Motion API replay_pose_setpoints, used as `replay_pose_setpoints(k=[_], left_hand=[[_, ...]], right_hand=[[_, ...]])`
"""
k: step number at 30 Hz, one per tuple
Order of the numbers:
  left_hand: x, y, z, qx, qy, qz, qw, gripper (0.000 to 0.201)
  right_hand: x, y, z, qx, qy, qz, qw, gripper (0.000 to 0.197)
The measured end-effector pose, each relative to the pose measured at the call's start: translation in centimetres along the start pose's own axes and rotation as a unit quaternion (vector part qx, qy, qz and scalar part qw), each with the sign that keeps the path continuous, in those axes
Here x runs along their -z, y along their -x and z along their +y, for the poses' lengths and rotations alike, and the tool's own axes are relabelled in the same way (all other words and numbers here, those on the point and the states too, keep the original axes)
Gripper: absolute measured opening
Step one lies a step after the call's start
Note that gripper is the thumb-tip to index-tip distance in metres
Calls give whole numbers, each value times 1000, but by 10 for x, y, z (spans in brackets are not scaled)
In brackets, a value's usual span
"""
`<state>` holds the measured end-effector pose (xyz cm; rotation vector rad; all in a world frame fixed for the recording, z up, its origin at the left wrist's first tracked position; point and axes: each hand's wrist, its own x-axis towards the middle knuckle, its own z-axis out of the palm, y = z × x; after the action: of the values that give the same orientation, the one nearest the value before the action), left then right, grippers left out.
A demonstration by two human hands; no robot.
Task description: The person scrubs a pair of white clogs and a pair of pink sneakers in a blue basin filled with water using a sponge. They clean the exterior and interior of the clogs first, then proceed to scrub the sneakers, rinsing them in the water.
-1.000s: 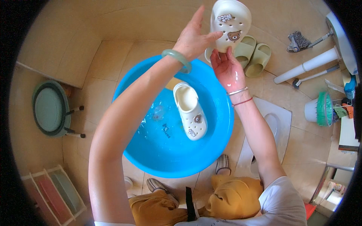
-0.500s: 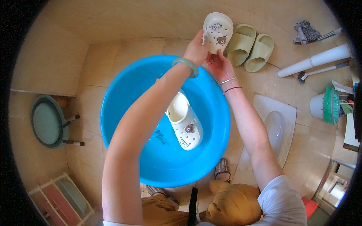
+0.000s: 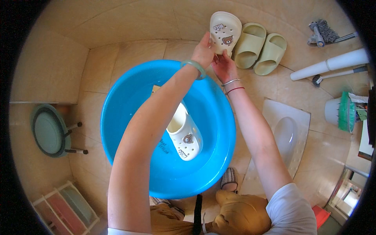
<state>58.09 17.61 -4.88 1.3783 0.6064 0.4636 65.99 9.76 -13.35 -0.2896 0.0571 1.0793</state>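
Observation:
Past the far rim of a blue tub [image 3: 188, 190], a white clog [image 3: 228, 28] with a brown bear charm is held toe-away. My left hand [image 3: 203, 53] grips its left side near the heel. Beneath the heel end, the fingers of my right hand [image 3: 225, 69] press against the clog. A matching white clog [image 3: 192, 145] sits in the water in the tub, its toe pointing toward me. My left forearm covers part of its heel. A small pale object [image 3: 155, 88] shows in the tub beside that forearm.
Two pale green slippers [image 3: 271, 55] stand on the floor right of the held clog. To the right are a squat toilet [image 3: 290, 135], a white pipe [image 3: 331, 64], brushes and a bin [image 3: 333, 109]. A green stool [image 3: 49, 131] and a rack [image 3: 64, 211] lie left.
The held clog stays in both hands, slightly closer to the green slippers. The clog in the tub appears a little farther left and nearer to me. The whole view has shifted slightly.

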Motion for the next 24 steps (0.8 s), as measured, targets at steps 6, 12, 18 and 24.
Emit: replay_pose_setpoints(k=[6,12,18,24], left_hand=[[4,-10,-12,-18,-10,-1,1000,68],[12,-13,-13,-27,2,-28,999,68],[2,8,10,8,6,-6,1000,67],[22,2,-3,-77,-81,-7,994,66]], right_hand=[[5,-10,-1,8,12,-14,1000,31],[-1,-9,3,10,-8,-3,1000,29],[-6,-7,10,28,-21,11,999,27],[-7,-7,8,-14,-27,15,999,28]])
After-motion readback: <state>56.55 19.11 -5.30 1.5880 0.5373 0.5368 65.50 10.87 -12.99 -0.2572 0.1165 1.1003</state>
